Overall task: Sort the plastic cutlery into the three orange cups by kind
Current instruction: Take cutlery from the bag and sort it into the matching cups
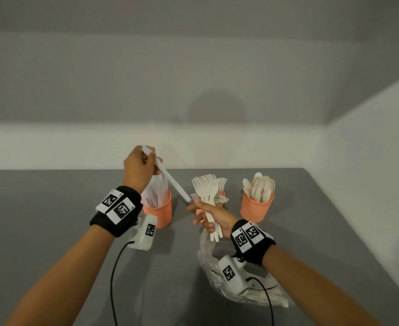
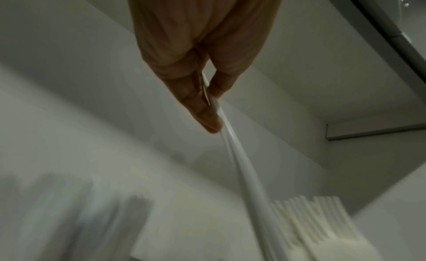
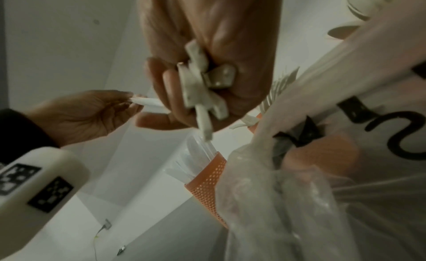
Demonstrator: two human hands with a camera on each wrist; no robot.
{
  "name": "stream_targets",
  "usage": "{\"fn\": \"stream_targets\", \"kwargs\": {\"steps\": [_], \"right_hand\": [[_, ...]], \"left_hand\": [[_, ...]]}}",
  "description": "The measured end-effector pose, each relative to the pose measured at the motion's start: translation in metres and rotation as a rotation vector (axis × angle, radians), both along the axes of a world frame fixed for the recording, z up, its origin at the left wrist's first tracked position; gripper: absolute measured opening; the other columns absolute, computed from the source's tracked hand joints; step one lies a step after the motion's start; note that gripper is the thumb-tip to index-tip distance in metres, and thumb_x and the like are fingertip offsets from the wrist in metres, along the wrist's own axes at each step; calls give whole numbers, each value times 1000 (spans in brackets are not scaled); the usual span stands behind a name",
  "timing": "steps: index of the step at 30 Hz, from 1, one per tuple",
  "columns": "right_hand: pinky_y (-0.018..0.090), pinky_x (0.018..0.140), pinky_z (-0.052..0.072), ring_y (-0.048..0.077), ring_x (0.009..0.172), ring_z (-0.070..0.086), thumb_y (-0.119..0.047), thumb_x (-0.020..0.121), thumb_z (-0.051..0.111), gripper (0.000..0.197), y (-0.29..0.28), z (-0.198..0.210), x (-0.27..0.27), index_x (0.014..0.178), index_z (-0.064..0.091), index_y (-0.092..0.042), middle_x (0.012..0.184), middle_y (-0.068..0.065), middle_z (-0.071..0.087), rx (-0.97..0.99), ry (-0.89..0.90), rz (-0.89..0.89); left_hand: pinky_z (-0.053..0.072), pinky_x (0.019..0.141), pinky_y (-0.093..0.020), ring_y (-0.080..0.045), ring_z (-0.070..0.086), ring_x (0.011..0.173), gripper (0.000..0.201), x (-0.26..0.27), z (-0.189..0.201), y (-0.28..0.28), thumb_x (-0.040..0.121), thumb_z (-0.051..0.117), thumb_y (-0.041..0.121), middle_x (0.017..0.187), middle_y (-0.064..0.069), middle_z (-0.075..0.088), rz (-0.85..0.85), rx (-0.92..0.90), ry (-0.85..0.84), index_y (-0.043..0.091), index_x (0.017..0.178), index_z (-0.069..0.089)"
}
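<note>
Clear plastic, a crumpled bag (image 1: 219, 267), lies nearest me on the grey table (image 1: 52, 208), under my right wrist, with some white pieces inside; I cannot tell their kind. Just beyond it my right hand (image 1: 213, 218) has its grip closed round a bundle of forks (image 1: 209, 196), tines up, handles poking out below the fist. My left hand (image 1: 138, 169) is raised above the left cup (image 1: 159, 208) and pinches one knife (image 1: 170, 181) by its top end between thumb and fingers; the knife slants down toward the forks, its low tip just beside my right fingers.

Further back stand the three cups: the left holds knives, the middle cup (image 1: 222, 198) is mostly hidden behind the fork bundle, and the right cup (image 1: 256, 209) is full of spoons (image 1: 260, 188).

I judge the sort well along: spoons look done, knives nearly, while this knife, the held forks and whatever stays in the bag are left.

Room is open on the table's left and front. The cups sit near the back edge and wall, and the right cup stands near the table's right edge.
</note>
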State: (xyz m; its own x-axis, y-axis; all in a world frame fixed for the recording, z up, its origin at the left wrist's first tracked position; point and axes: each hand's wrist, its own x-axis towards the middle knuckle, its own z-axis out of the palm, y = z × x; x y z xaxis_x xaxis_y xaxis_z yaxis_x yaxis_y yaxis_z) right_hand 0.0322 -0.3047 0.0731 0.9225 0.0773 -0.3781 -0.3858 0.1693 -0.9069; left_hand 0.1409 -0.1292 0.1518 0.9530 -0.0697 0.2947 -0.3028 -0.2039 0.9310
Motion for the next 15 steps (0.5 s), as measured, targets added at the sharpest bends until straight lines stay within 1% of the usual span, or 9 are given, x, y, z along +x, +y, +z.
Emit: {"fn": "stream_targets", "kwargs": {"steps": [2,3,4,7,9,11,12,13,15], "right_hand": [[13,31,25,2,28,28,-39,94,46,28,-3,-3,1,96,62,-15,47,-4,50,37,-12,-3],[13,30,24,2,28,27,-38,94,46,28,-4,-3,1,95,61,-14,44,-6,44,64,-17,4],[13,29,24,2,27,26,-37,94,46,28,-4,-2,1,93,61,-13,41,-7,38,95,-17,16],[13,29,23,2,26,26,-35,95,44,29,-5,1,1,86,60,-13,36,-9,30,164,-6,62],[14,29,24,2,26,26,-36,95,44,31,-4,4,0,81,59,-13,35,-9,29,171,-14,92],[14,31,26,2,26,27,-37,94,45,32,-3,5,-1,76,58,-14,34,-9,29,159,-23,101],[14,32,26,2,27,27,-37,94,45,33,-3,6,-1,73,57,-14,34,-9,29,145,-26,98],[14,33,26,2,27,28,-36,94,45,34,-3,6,-2,70,56,-15,34,-9,30,127,-28,94],[14,35,27,2,28,29,-35,95,46,37,-3,7,-2,65,54,-16,33,-9,31,96,-34,89]], "left_hand": [[57,66,-33,-28,66,74,19,6,2,10,94,43,6,89,-15,66,102,57,-137,2,112,48],[56,71,-37,-31,66,75,20,7,1,14,94,43,7,88,-13,66,127,108,-200,3,113,47],[55,72,-40,-32,66,74,21,8,-2,17,94,43,8,86,-13,67,138,177,-252,4,115,46],[49,62,-40,-35,62,66,28,4,-20,20,94,45,9,76,-21,65,148,404,-347,4,121,44],[44,57,-38,-35,59,62,32,1,-33,19,94,44,9,69,-19,59,151,485,-334,6,126,42],[39,57,-34,-31,53,61,35,-2,-46,16,95,43,8,68,-15,54,133,545,-291,8,130,42],[38,59,-33,-30,53,63,36,-3,-54,15,95,42,7,72,-14,54,116,574,-255,8,130,42],[39,62,-34,-32,55,69,35,-2,-61,14,94,42,7,78,-17,57,96,601,-214,8,129,44],[44,71,-40,-39,60,88,33,-1,-73,12,94,42,4,97,-24,63,65,678,-162,4,125,50]]}}
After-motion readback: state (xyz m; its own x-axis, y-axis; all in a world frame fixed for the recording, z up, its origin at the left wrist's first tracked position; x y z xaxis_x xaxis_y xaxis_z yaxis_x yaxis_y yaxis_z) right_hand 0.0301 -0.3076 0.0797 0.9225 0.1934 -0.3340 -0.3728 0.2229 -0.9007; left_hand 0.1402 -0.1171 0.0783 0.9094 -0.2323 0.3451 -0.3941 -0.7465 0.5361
